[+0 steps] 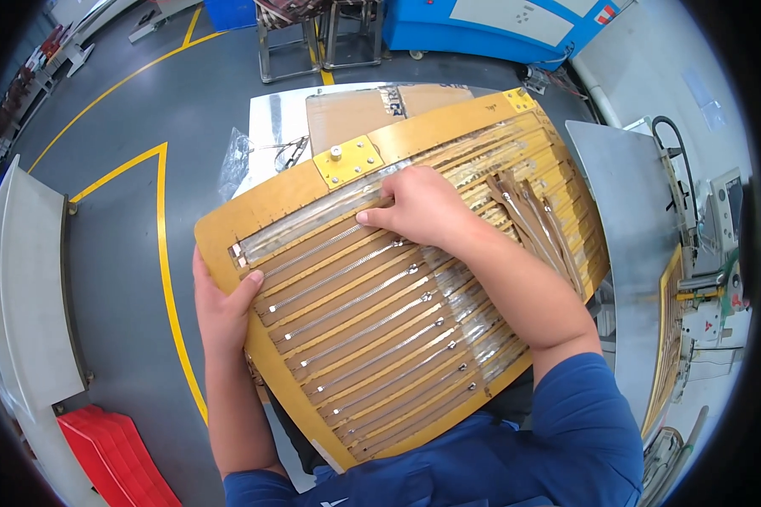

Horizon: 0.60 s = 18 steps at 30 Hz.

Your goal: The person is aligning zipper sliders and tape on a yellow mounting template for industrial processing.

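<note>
A yellow slotted board lies tilted before me, with several brown zippers with silver metal teeth set side by side in its slots. My left hand grips the board's left edge, thumb on top near the left end of the uppermost laid zipper. At that zipper's other end my right hand is closed, thumb and fingers pinching the brown tape; the fingertips partly hide it. Loose brown zippers lie in a bunch on the board's right half, beyond my right forearm.
Beneath the board's far side are a cardboard piece and a white table. A grey metal plate and a machine stand at right. A blue machine is at the back; red bins sit lower left.
</note>
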Available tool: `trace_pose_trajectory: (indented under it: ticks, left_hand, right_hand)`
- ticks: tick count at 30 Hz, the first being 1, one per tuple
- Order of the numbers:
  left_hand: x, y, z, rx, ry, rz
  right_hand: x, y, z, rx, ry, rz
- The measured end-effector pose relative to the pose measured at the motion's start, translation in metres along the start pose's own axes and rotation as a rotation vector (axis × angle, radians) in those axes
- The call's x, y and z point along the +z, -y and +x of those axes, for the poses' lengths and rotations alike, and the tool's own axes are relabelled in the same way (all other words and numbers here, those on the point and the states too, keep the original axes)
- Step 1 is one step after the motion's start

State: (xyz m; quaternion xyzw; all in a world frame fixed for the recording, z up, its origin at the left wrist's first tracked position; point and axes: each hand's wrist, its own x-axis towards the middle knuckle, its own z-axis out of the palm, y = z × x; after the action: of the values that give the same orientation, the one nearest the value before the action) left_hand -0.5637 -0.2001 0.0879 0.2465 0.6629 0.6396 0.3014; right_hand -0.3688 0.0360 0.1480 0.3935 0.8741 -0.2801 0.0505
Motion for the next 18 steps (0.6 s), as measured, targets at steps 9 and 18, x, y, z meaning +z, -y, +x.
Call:
trace_pose_trajectory:
  ticks: [9, 18]
  left_hand:
    - [-0.001, 0.000, -0.001, -0.035, -0.023, -0.027]
    - [0.006, 0.001, -0.001, 0.005, -0.022, -0.099]
  right_hand:
    - [0.003, 0.005, -0.001, -0.037, -0.031, -0.072]
    - [0.030, 0.007, -0.010, -0.928, -0.090, -0.194]
